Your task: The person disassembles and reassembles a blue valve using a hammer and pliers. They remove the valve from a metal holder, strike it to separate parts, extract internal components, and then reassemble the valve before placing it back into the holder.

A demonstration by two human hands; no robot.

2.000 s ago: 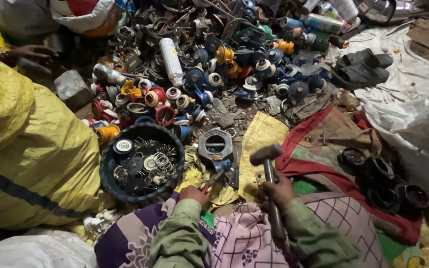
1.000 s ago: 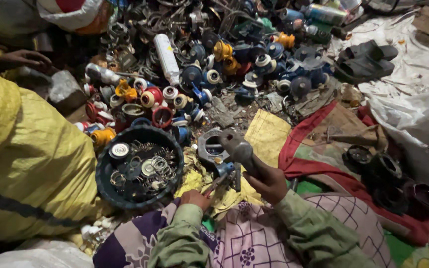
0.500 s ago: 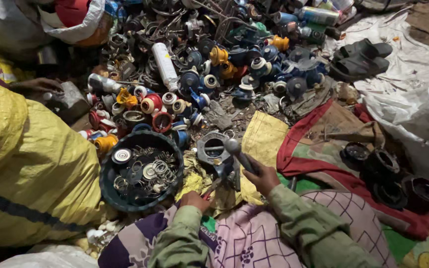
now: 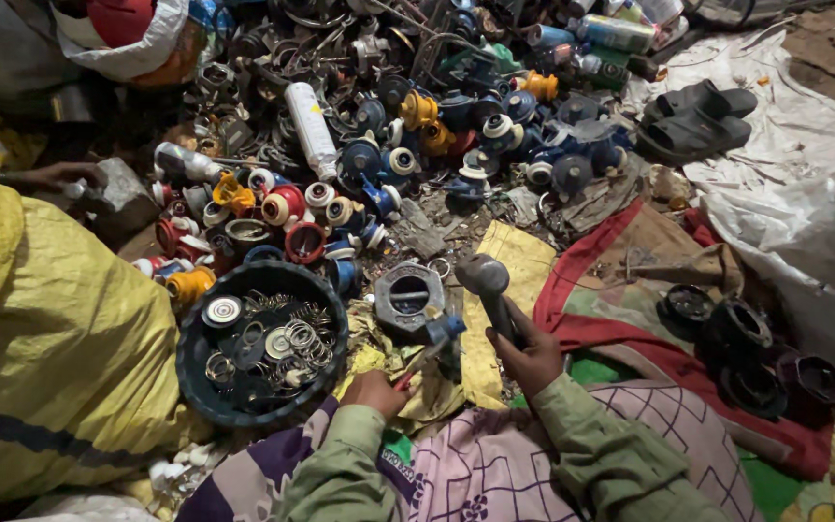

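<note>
Right now my right hand (image 4: 532, 356) is wrapped tight around the hammer (image 4: 491, 290), head raised just above the fist. My left hand (image 4: 375, 391) pinches a thin tool (image 4: 425, 350), its tip against the round metal part (image 4: 408, 300) just ahead. I'd judge a good strike needs the tool held steady and the hammer dropped squarely, fingers well back.
</note>
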